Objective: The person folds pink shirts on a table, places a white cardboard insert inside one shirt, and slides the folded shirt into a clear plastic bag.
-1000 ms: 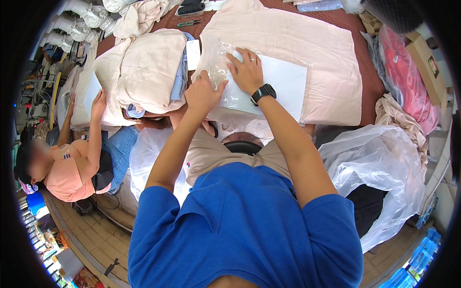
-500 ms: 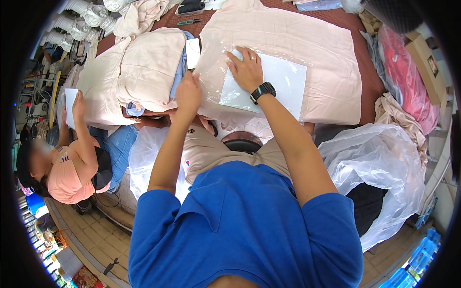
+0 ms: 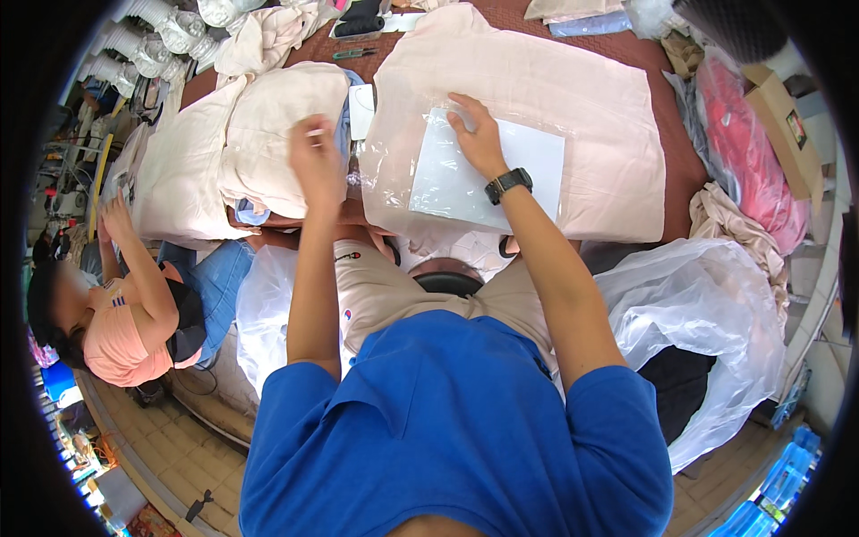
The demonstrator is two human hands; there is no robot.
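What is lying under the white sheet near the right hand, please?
Under the white sheet, pale pink fabric spreads out, visible beyond its edges. The part directly beneath is covered, so I cannot tell whether anything else lies between them.

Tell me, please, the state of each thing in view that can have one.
Left hand, partly curled, blurred
Right hand, fingers spread over white sheet
White sheet, flat under clear plastic
Large pale pink garment, spread flat
Pale garments at left, stacked
Translucent plastic bag, open, black cloth inside
Black wristwatch, strapped on
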